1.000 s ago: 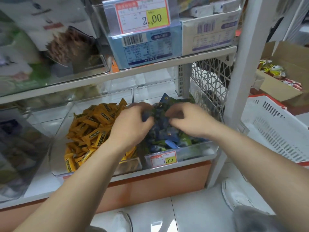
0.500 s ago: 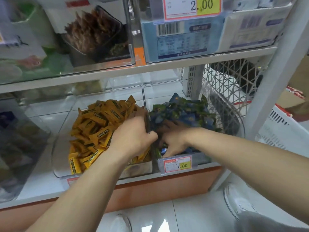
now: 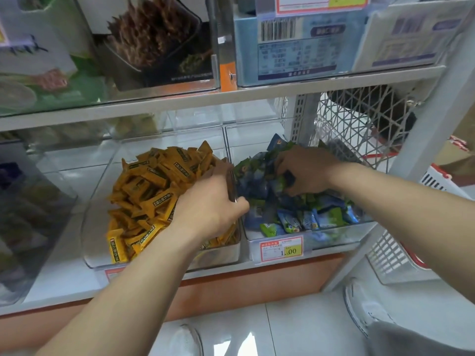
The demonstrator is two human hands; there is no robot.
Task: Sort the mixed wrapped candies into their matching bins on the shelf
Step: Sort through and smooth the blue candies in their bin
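Head view: left hand (image 3: pixel 210 201) on yellow candies (image 3: pixel 151 186); fingers (image 3: pixel 218 170) bent at the bin divider, hold cannot be told. Right hand (image 3: pixel 305 170) fingers (image 3: pixel 281 163) grip blue candies (image 3: pixel 305 219), heaped beneath them in the right bin (image 3: pixel 334 238).

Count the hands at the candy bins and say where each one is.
2. The left hand straddles the bin wall beside the yellow candies; the right hand grips blue-green candies in the right bin. No others show.
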